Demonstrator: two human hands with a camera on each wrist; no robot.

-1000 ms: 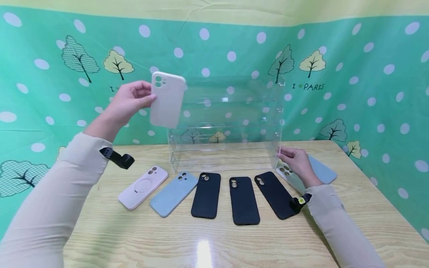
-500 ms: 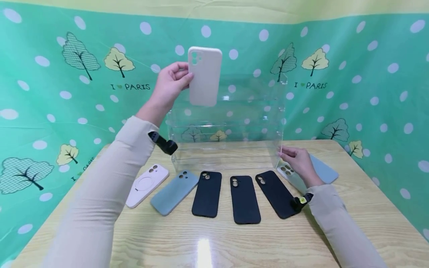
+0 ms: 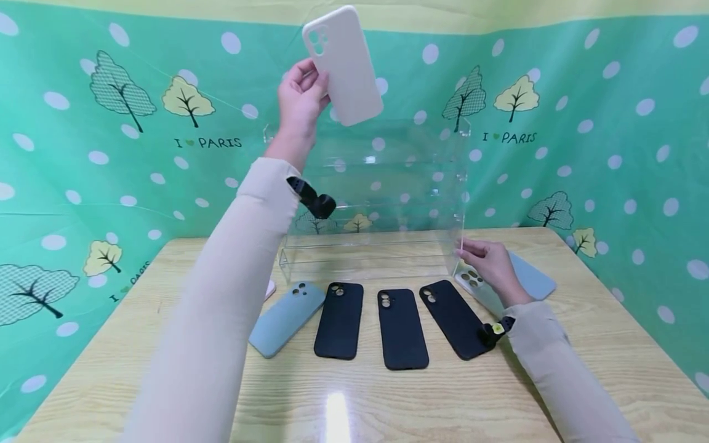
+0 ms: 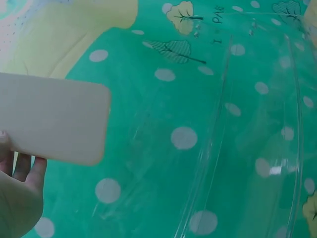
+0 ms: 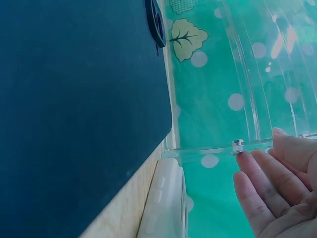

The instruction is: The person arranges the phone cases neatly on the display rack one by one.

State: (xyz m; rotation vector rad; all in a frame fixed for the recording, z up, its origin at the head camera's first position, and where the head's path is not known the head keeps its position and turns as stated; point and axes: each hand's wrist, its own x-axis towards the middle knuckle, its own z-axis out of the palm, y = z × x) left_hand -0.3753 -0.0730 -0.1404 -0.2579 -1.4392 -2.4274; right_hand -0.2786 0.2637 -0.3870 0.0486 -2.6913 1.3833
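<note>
My left hand (image 3: 301,95) pinches a white phone case (image 3: 346,67) by its side edge and holds it up, tilted, above a clear acrylic display rack (image 3: 368,271). In the left wrist view the case (image 4: 54,116) is apart from the rack, its plain back showing. My right hand (image 3: 490,267) grips the rack's right side panel near its bottom, the thumb on one side and fingers on the other in the right wrist view. Beneath this hand lies a pale case (image 3: 480,292) with several camera holes. A black case (image 3: 456,320) lies just left of the right wrist.
Two more black cases, one (image 3: 339,320) left and one (image 3: 403,329) right, and a blue-grey case (image 3: 287,319) lie before the rack. My left sleeve mostly hides a pink case (image 3: 269,289). Another blue case (image 3: 532,277) lies beyond the right hand. Patterned green cloth (image 3: 221,184) hangs behind the wooden table (image 3: 432,406).
My left hand has carried the white case up and to the right, from beside the rack to above it, and tilted it. The right hand stays at the rack's side.
</note>
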